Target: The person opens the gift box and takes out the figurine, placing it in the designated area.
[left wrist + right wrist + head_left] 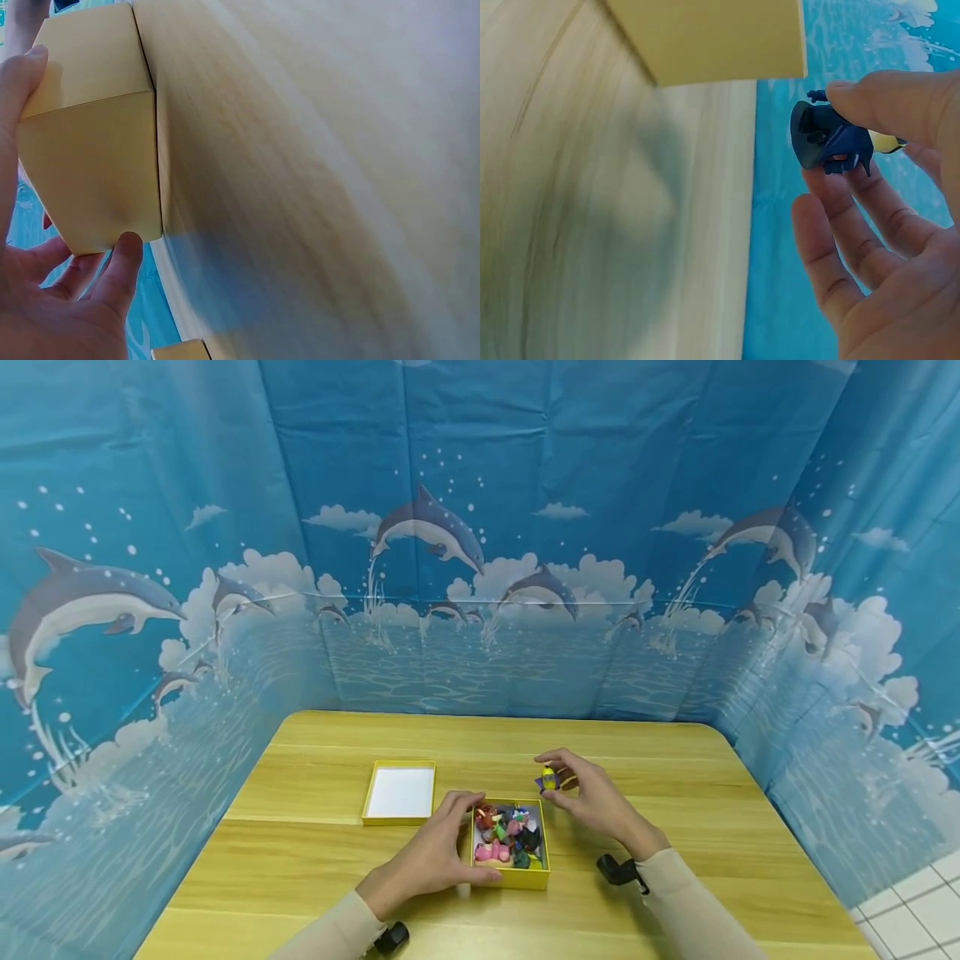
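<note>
My left hand (429,857) grips the yellow box (517,880) at its left side, thumb at the near wall and fingers at the far corner. In the left wrist view the box (90,169) shows its plain outer walls. Several small toy figures lie jumbled inside, among them a pink figure (492,852) and a black figure (529,839). Just beyond the box's far right corner, my right hand (600,797) pinches a toy figure (550,778) with a yellow body and a purple-blue lower part. The right wrist view shows the figure's dark blue base (806,139) between thumb and fingers.
A shallow yellow box lid (401,792), white inside, lies behind and to the left of the box. Both stand on a wooden table (315,877). A blue curtain (480,668) with printed dolphins surrounds the table's back and sides.
</note>
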`<action>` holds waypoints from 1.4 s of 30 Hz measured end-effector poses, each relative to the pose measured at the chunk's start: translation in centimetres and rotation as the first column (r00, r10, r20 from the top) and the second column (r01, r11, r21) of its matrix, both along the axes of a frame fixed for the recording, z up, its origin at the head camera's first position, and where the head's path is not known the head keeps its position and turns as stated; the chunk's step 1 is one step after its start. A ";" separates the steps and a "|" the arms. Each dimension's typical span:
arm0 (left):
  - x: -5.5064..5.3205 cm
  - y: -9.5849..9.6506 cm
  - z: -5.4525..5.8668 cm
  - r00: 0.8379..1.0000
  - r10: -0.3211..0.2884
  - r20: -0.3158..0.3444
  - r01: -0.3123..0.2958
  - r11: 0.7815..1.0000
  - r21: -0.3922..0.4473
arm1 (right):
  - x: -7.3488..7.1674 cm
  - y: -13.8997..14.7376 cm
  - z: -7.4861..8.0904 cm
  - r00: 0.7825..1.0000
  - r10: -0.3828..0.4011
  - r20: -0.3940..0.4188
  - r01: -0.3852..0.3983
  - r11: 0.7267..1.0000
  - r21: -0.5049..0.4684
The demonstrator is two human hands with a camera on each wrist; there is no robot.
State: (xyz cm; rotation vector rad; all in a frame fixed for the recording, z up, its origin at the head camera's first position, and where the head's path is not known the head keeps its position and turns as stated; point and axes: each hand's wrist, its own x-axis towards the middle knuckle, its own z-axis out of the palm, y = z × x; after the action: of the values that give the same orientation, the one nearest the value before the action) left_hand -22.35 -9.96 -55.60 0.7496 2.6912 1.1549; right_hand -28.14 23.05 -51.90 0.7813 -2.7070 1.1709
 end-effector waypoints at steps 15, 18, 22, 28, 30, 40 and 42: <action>0.0 0.1 0.0 1.000 0.002 0.002 -0.002 1.000 0.000 | -1.1 1.4 -2.2 0.996 -0.006 0.091 0.000 0.998 0.066; 0.0 0.1 0.0 1.000 0.003 0.001 -0.003 1.000 -0.005 | -1.1 1.6 -2.5 0.994 -0.011 0.110 0.003 0.997 0.075; 0.0 0.1 -0.1 1.000 0.000 0.002 0.000 1.000 -0.008 | -1.0 1.7 -2.8 0.989 -0.029 0.143 0.016 0.996 0.091; 0.1 0.0 -0.1 1.000 0.005 0.005 -0.005 1.000 -0.008 | -1.2 1.5 -3.1 0.988 -0.031 0.153 0.016 0.995 0.101; 0.1 -0.1 0.0 1.000 0.008 0.002 -0.008 1.000 -0.014 | -1.2 1.4 -3.1 0.987 -0.023 0.157 0.008 0.995 0.101; 0.2 0.0 0.1 1.000 0.010 0.001 -0.010 1.000 -0.020 | -1.3 1.5 -3.2 0.988 -0.003 0.157 -0.016 0.992 0.122; 0.1 0.0 0.1 1.000 0.013 -0.003 -0.013 1.000 -0.022 | -1.3 1.6 -3.1 0.987 -0.008 0.161 -0.012 0.992 0.123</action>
State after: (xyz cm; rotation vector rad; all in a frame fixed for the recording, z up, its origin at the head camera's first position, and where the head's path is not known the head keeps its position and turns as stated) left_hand -22.26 -9.93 -55.55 0.7322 2.7107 1.1259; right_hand -29.42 24.64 -54.99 0.7337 -2.9362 1.1215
